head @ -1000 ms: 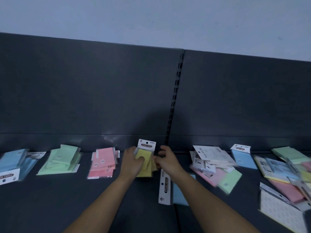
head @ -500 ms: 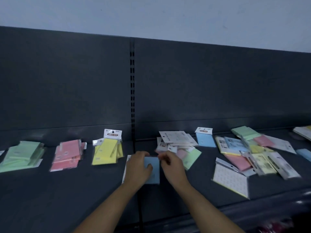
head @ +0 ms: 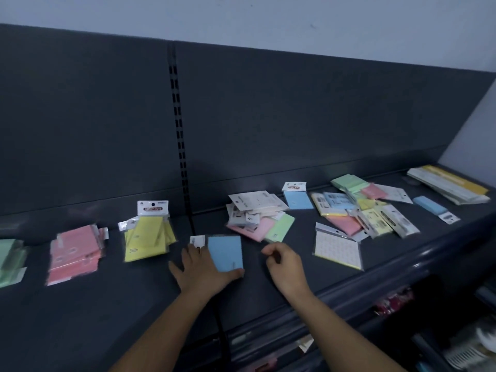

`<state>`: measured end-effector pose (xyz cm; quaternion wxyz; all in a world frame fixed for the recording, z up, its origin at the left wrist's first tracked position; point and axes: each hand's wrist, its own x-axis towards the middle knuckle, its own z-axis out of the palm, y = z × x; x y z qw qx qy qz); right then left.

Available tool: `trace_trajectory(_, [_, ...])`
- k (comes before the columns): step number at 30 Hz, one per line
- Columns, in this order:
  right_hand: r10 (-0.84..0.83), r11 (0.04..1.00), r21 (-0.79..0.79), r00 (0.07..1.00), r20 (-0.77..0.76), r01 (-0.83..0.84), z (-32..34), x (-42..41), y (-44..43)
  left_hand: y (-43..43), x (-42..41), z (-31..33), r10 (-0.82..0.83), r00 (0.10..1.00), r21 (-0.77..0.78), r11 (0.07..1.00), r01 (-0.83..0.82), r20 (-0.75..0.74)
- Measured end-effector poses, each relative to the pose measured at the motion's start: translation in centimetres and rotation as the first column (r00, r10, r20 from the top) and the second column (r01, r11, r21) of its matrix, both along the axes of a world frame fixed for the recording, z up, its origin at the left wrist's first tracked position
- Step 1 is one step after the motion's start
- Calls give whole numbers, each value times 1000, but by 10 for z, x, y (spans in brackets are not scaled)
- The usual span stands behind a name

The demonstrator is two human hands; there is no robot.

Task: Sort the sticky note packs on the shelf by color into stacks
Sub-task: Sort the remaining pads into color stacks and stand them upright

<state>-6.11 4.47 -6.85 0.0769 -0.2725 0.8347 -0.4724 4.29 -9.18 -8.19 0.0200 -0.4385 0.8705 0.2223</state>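
A blue sticky note pack (head: 225, 252) lies flat on the dark shelf (head: 107, 304), its white header card (head: 196, 240) pointing to the back. My left hand (head: 200, 269) lies spread against its left side, thumb along the near edge. My right hand (head: 284, 265) hovers just right of it, fingers loosely curled and holding nothing. Sorted stacks sit to the left: yellow (head: 146, 237), pink (head: 75, 253) and green (head: 10, 260). An unsorted pile (head: 257, 218) of white, pink and green packs lies behind my right hand.
Another blue pack (head: 296, 198) leans at the back panel. A second mixed pile (head: 362, 210), a white gridded pack (head: 338, 248), a lone blue pack (head: 429, 205) and long flat packs (head: 451, 186) fill the right end. Lower shelves hold goods.
Both hands left the yellow stack and came onto the blue pack. My right hand has now let go and moved right; the view has swung to the right.
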Motion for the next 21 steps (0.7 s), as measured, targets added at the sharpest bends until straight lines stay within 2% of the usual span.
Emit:
trace_trajectory(3, [11, 1000, 7, 1000, -22, -11, -2, 6, 4, -1, -1, 1, -62, 996, 49, 997, 66, -66])
trace_trajectory(7, [-4, 1000, 28, 999, -51, 5, 6, -3, 7, -1, -6, 8, -119, 990, 125, 984, 127, -72])
trace_trajectory(10, [-66, 998, -3, 997, -28, 65, 13, -22, 5, 4, -6, 8, -31, 995, 59, 998, 37, -97])
trace_trajectory(13, [-169, 983, -47, 980, 109, 175, 21, -52, 5, 13, -3, 7, 25, 1000, -26, 999, -25, -2])
trace_trajectory(15, [-203, 979, -6, 972, 121, 206, 23, -78, 5, 14, -2, 10, 12, 999, -73, 997, -10, 35])
trace_trajectory(21, [-188, 977, 128, 975, 115, 173, 24, -151, 4, 10, -10, 23, 67, 994, 15, 998, -68, 90])
